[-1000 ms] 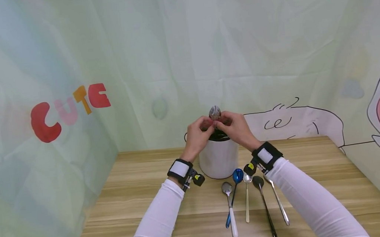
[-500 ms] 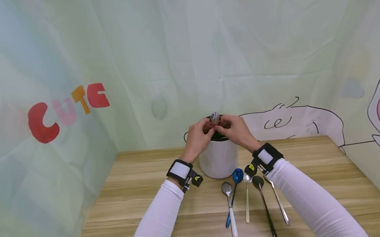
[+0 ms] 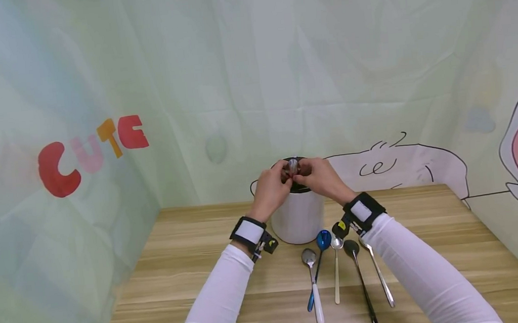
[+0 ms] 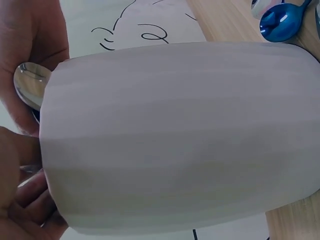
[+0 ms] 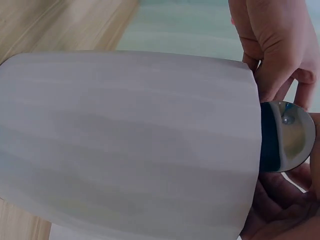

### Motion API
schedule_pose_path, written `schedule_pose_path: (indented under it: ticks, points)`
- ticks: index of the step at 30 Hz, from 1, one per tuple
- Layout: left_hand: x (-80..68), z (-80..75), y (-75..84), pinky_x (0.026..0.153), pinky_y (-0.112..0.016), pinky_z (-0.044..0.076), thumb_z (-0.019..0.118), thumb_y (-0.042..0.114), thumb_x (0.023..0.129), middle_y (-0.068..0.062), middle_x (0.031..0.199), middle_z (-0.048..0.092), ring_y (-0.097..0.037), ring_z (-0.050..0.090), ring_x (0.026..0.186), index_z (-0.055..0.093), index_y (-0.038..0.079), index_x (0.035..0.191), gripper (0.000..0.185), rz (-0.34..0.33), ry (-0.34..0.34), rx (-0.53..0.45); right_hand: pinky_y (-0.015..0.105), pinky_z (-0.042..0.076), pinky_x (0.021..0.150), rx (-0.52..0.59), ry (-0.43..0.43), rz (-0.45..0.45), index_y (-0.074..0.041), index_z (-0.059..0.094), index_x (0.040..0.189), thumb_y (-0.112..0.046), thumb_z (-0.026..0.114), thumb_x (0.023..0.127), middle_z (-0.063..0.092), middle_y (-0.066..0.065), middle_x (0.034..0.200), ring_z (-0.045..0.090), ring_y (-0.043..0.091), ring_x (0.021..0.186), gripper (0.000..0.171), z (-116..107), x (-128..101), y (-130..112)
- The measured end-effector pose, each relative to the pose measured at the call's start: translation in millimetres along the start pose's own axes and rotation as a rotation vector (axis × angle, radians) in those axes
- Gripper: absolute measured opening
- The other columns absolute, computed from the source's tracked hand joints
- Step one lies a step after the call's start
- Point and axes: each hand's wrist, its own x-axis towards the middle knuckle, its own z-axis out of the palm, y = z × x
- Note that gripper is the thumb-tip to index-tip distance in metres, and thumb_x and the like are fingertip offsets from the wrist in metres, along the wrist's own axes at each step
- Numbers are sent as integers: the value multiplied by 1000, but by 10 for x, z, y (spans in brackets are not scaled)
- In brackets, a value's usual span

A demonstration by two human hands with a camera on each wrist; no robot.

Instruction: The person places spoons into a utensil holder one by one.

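One white container (image 3: 298, 219) | wood-grain table (image 3: 194, 273) beneath | printed pale-green backdrop (image 3: 252, 81)

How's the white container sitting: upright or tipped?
Upright. In the head view, the white container stands on the table, dark mouth facing up.

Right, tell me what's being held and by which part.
A spoon, bowl upward, held by the left hand and right hand near the bowl's base; exact contacts are hidden.
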Motion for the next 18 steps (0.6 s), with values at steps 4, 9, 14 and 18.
schedule_pose_path:
  ticks: [4, 9, 14, 18]
  points:
    - [23, -6, 40, 59, -26, 46, 68, 6, 89, -7, 85, 70, -18, 62, 71, 61, 7, 119, 30, 4, -5, 56, 26, 46, 63, -28, -1, 22, -9, 69, 95, -19, 69, 90, 72, 8, 88, 62, 19, 77, 12, -4, 38, -17]
    - [42, -6, 56, 60, -28, 49, 68, 4, 89, -9, 88, 71, -19, 64, 74, 63, 6, 116, 28, -6, -19, 57, 27, 43, 61, -58, -13, 67, -7, 70, 93, -20, 69, 89, 70, 8, 84, 58, 20, 73, 13, -13, 71, -46]
    - [36, 3, 34, 73, -32, 56, 67, 4, 89, -9, 97, 73, -20, 68, 86, 64, 5, 115, 26, -18, -28, 5, 28, 49, 67, -70, -4, 88, -5, 71, 101, -20, 70, 89, 74, 11, 95, 64, 22, 83, 19, -21, 66, -35]
    - [37, -14, 17, 81, -36, 57, 68, 4, 89, -10, 102, 73, -22, 68, 93, 65, 5, 114, 25, -7, -18, -25, 34, 53, 73, -74, 22, 75, -6, 71, 106, -22, 67, 92, 74, 12, 103, 66, 24, 90, 22, -32, 50, -10]
